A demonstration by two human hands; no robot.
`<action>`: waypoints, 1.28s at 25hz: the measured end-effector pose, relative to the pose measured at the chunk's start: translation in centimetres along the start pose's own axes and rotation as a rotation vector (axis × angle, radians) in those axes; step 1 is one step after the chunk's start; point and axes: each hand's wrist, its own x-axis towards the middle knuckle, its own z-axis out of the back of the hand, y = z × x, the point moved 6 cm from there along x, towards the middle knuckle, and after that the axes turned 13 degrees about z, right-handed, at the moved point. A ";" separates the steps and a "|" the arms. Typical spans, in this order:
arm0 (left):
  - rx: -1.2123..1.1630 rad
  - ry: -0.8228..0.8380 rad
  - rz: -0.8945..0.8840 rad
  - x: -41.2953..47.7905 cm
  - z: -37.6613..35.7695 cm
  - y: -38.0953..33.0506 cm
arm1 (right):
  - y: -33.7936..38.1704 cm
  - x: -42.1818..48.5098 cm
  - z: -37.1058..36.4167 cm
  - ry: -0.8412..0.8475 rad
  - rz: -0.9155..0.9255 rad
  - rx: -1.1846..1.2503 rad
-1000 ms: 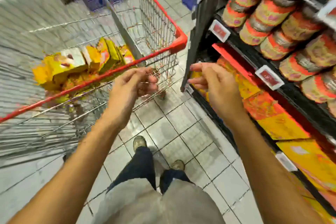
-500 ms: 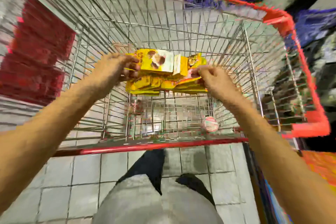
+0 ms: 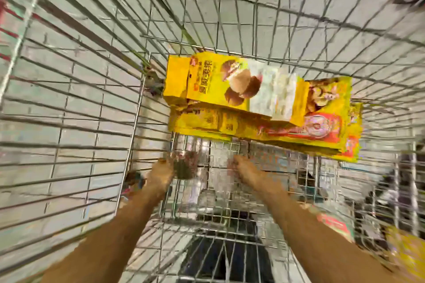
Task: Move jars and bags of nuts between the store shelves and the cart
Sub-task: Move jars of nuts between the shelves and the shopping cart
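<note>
Beyond both hands, yellow bags (image 3: 259,108) crowd the cart (image 3: 69,103); left hand (image 3: 161,174) grips a jar (image 3: 185,166), right hand's (image 3: 246,170) grip unclear.

The scene is evenly and brightly lit, with no hard shadows. Heavy motion blur is seen throughout, strongest at the frame edges, where the silver wire shopping cart (image 3: 69,108) is bowed by wide-angle distortion. Blocky smearing is shown on the yellow printed nut bags (image 3: 253,99), centre right, and glare on their white panel.

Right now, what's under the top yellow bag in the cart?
More yellow bags lie stacked beneath the top bag, edges showing along its near side. How many, and whether anything else lies under them, is hidden.
</note>
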 end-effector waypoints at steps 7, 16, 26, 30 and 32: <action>-0.070 -0.138 0.116 6.1 -4.0 2.5 | -1.5 5.5 -11.6 0.113 -0.031 -0.028; -0.706 0.506 0.009 -0.3 -2.2 -3.0 | 3.9 -6.1 -3.9 0.243 0.373 0.159; -0.655 0.976 0.198 -9.1 -6.6 -5.6 | -7.4 -7.3 21.6 -0.292 -0.026 -0.814; -0.568 0.963 0.292 -9.1 -8.7 -3.5 | -11.6 -4.2 22.4 -0.173 -0.213 -0.956; -0.521 0.914 0.336 -8.0 -9.5 -2.1 | -11.6 -1.8 21.3 -0.069 -0.229 -0.847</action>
